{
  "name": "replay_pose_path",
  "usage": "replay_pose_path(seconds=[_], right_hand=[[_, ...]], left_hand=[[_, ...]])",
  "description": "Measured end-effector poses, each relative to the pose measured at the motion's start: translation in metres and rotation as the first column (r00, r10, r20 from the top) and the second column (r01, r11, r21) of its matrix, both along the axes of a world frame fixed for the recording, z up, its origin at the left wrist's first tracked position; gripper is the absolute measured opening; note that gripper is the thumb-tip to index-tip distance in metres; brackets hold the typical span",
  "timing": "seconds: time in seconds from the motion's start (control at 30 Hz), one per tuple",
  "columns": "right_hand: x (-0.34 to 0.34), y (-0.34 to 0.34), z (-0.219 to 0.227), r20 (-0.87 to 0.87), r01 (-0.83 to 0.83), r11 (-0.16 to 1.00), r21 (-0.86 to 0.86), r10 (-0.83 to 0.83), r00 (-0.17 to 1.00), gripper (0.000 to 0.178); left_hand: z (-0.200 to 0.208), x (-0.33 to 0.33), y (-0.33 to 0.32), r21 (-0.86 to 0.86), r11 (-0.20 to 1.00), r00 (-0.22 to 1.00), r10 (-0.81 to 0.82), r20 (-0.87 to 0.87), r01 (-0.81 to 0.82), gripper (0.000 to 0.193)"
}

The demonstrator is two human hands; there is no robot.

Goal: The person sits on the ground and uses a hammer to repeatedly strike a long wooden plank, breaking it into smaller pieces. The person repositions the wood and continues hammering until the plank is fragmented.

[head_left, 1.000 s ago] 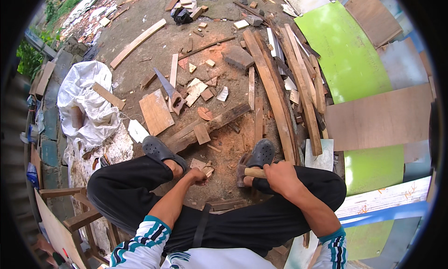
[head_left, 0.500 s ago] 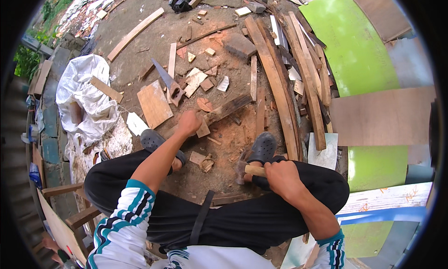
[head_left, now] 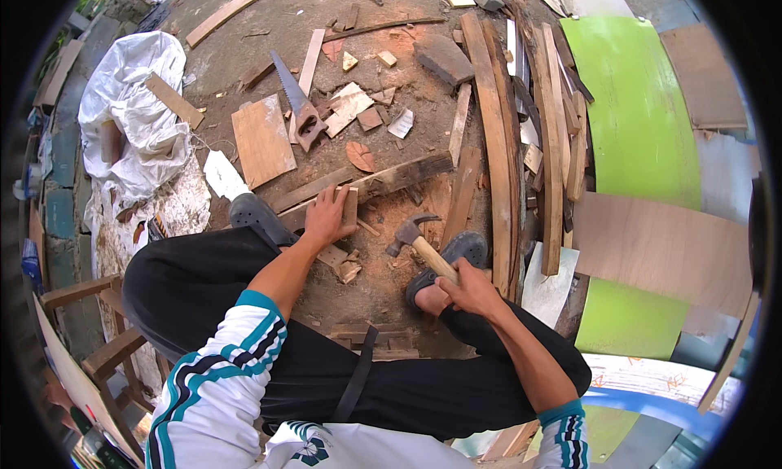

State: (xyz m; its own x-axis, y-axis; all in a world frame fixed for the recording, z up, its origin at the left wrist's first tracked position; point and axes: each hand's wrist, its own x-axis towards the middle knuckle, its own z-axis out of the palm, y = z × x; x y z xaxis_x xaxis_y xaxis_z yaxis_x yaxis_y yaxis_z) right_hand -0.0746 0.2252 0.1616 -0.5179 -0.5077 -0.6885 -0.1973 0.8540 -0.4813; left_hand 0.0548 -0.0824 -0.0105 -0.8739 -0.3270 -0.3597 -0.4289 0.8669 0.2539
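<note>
My left hand (head_left: 327, 216) is closed on a small wooden block (head_left: 350, 208), its fingers over the top. The block rests against a long, weathered wooden beam (head_left: 399, 178) lying across the ground before my feet. In my right hand (head_left: 470, 287) is a claw hammer (head_left: 434, 258), gripped by its pale wooden handle. Its metal head hangs in the air above the sawdust, right of the block and apart from it. A nail, if there is one, is too small to make out.
A handsaw (head_left: 299, 103) lies beyond the beam, next to a square plywood piece (head_left: 263, 142). Long planks (head_left: 490, 143) run along the right, beside green panels (head_left: 635, 103). A white sack (head_left: 134, 103) sits at left. Wood scraps and a grey stone slab (head_left: 444, 59) lie farther off.
My right hand has lifted the hammer from beside my right shoe, forward and toward the beam. My left hand stays at the block, which now stands more upright. The whole view has shifted.
</note>
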Motion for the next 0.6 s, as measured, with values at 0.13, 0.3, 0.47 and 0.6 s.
replay_pose_path(seconds=[0.13,0.3,0.47,0.6], right_hand=[[-0.004,-0.072,-0.03,-0.174,-0.071,0.997,0.028,0.075,0.982,0.044],[0.032,-0.115,-0.065,-0.498,0.043,0.925,-0.378,-0.242,0.833,0.042],[0.053,-0.131,-0.12,-0.402,0.103,0.879,-0.466,-0.314,0.86,0.043],[0.054,-0.109,-0.184,-0.252,0.087,0.992,-0.093,-0.108,0.962,0.035]], left_hand=[[-0.009,0.01,-0.004,-0.022,0.965,0.964,0.26,0.048,-0.259,0.116],[-0.002,0.006,-0.006,0.224,0.919,0.945,0.312,0.093,-0.325,0.119],[-0.004,0.006,-0.016,0.191,0.941,0.957,0.254,0.144,-0.279,0.119],[0.0,0.001,-0.017,0.179,0.949,0.957,0.225,0.185,-0.258,0.12]])
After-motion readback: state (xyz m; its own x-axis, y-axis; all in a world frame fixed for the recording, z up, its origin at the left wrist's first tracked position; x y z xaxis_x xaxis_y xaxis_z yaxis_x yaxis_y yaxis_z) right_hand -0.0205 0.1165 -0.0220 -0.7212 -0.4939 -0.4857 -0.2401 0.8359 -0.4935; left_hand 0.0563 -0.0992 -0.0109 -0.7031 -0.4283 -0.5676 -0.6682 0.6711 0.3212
